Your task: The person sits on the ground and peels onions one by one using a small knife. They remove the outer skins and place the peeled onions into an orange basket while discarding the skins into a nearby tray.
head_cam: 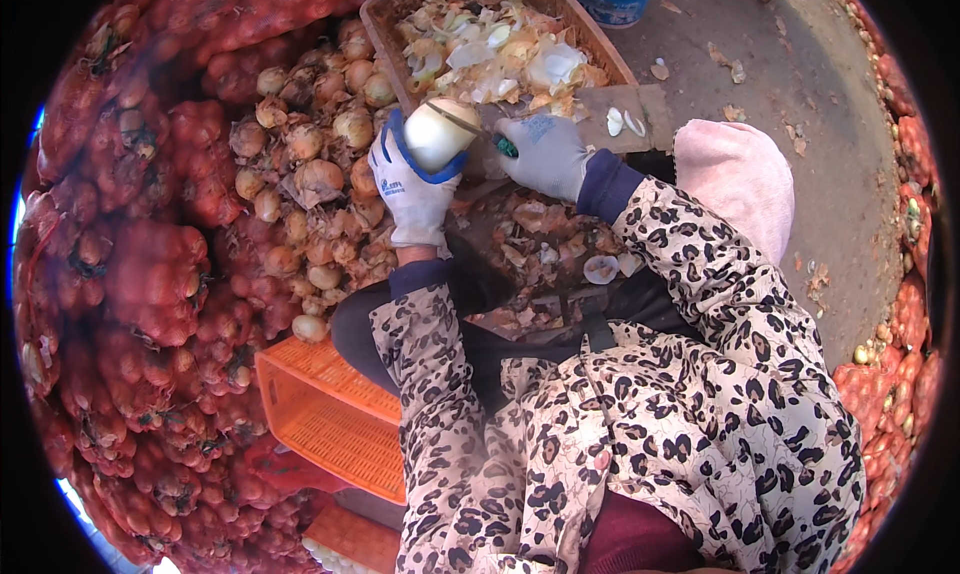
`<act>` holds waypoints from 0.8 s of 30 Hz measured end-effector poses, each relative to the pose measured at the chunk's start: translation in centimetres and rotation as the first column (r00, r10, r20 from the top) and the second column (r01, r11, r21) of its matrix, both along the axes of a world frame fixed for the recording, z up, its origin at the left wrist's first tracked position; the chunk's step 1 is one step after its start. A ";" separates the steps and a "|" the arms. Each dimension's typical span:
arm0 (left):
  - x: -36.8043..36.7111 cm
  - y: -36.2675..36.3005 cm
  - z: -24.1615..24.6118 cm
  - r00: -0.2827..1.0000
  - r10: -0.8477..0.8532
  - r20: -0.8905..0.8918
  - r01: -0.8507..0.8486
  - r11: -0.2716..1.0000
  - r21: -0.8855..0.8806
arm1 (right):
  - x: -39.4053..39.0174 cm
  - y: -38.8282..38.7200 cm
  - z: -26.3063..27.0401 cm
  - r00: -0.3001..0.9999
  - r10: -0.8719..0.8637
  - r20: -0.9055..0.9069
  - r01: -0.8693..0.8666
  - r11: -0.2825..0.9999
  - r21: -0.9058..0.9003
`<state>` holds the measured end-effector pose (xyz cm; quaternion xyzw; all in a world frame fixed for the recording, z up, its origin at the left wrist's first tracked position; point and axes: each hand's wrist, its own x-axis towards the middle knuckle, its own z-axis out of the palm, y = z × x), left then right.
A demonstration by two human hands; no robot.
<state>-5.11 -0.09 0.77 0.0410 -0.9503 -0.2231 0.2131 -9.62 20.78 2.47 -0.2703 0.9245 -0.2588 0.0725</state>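
My left hand (pixel 412 176), in a white work glove with blue coating, holds a large peeled white onion (pixel 435 140). In my gloved right hand (pixel 544 154) is a knife with a green-wrapped handle (pixel 506 147); its dark blade lies against the upper part of the onion. Both hands are over the near end of a crate of onion skins (pixel 487 48). On a board (pixel 619 101) right of the onion lie white onion slices (pixel 625 122). Unpeeled onions (pixel 319 180) are heaped left of my left hand.
Red mesh sacks of onions (pixel 157 281) fill the left side. An orange plastic crate (pixel 337 424) lies at my lower left. Skins (pixel 547 236) litter the ground below my hands. A bucket (pixel 615 0) stands beyond the crate, and a pink cloth-covered thing (pixel 739 176) is at right.
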 end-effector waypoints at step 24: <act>3.1 -0.2 -2.6 0.977 -0.140 -0.160 0.124 0.987 -0.106 | 3.7 0.7 0.2 0.996 0.090 -0.008 -0.091 0.996 -0.018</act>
